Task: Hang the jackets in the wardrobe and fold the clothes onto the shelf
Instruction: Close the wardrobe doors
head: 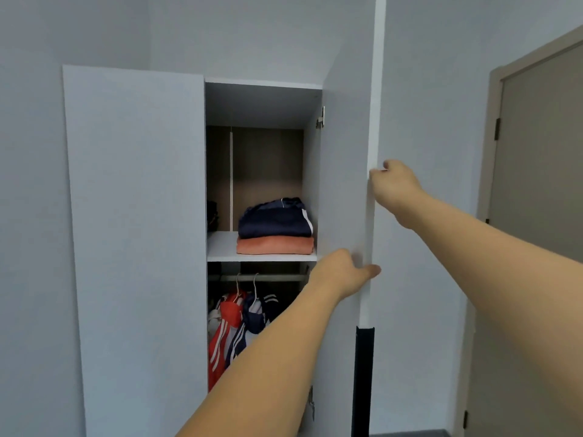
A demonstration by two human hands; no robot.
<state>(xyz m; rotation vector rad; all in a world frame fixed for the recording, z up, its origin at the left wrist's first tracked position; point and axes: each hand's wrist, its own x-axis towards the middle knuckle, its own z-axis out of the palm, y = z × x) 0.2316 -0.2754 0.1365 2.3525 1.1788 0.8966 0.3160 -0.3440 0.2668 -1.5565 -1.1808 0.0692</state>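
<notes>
Your left hand (339,272) and right hand (394,184) both clamp their fingers on the open wardrobe door (347,184) edge, while left of them folded clothes (276,228) sit shelved and jackets (239,323) hang below; apparently only closing remains.

Interior corner of a room with pale grey-blue walls (104,29) under soft, even light that casts no hard shadows. At the right edge stands a closed taupe room door (542,152) set in a matching frame (493,121), with dark hinges (497,129) on its left side. A narrow white vertical strip (377,89) runs down from the top of the view just left of the wall beside that door; lower down, a black strip (362,380) covers the same edge. A small dark grey surface (413,433) shows at the bottom right; what it belongs to cannot be told.
</notes>
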